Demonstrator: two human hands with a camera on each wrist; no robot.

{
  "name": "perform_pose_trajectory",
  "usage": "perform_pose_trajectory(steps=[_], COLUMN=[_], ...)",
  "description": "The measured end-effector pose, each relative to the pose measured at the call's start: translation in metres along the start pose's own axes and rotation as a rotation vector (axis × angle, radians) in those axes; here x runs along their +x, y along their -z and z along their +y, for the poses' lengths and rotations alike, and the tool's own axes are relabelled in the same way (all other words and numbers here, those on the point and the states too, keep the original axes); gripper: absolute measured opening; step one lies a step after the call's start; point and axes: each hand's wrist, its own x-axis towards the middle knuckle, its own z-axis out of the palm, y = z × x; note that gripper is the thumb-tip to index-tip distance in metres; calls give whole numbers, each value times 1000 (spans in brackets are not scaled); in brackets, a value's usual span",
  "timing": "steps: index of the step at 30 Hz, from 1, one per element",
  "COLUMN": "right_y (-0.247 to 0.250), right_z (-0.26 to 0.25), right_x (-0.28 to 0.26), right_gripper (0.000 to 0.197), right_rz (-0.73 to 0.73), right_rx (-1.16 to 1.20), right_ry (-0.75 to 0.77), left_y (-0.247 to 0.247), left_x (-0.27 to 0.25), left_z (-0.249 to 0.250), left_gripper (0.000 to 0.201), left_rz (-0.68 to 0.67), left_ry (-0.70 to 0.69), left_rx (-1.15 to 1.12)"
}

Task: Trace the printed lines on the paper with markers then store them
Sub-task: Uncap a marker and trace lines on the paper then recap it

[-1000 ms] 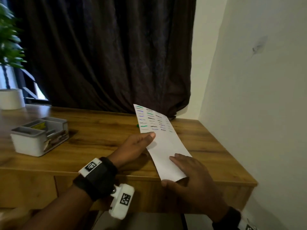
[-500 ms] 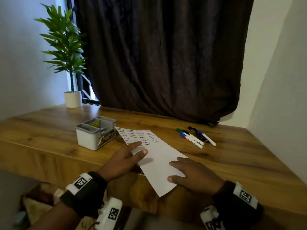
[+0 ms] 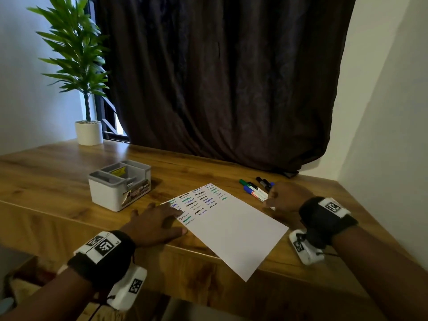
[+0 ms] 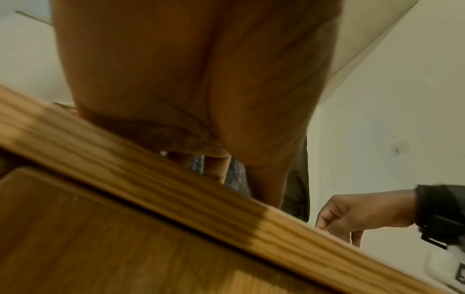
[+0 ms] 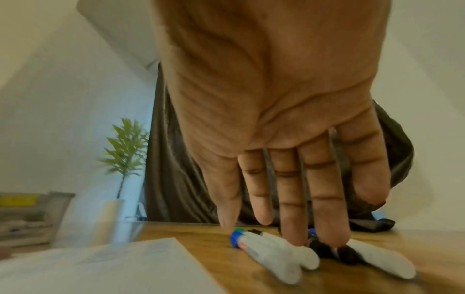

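A sheet of paper (image 3: 231, 224) lies slantwise on the wooden bench (image 3: 58, 181), its near corner hanging over the bench's front edge. Rows of squiggly lines in black, green, blue and purple fill its far end. The left hand (image 3: 157, 222) rests flat on the paper's left edge, fingers (image 3: 172, 208) straight and spread, gripping nothing.

Just right of the paper, toward the bench's far right corner, lie several whiteboard markers (image 3: 253, 189) side by side: white barrels with green, blue and black caps. The right hand (image 3: 286, 196) is down over them. In the right wrist view its fingers (image 5: 293, 199) reach straight down, two tips touching the markers (image 5: 271, 254), none curled round a barrel, so the hand grasps nothing.

A grey and white desk organiser (image 3: 120, 184) with open compartments stands left of the paper, well apart from the markers. A potted plant (image 3: 86, 107) sits at the bench's far left corner, beside a dark curtain (image 3: 220, 77).
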Motion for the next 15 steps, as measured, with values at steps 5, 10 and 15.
perform_pose_trajectory(steps=[5,10,15], right_y=[0,-13,-5], right_z=[2,7,13], right_x=[31,44,48], right_gripper=[54,64,40], right_rz=[-4,-3,29], right_rx=[-154,-158,-83], right_ry=[-110,-140,-124], left_y=[6,7,12], left_x=[-6,-8,-11], left_z=[8,14,19], left_gripper=[115,82,99], left_rz=[-7,-22,-72], left_ry=[13,32,43], left_rx=[36,58,77])
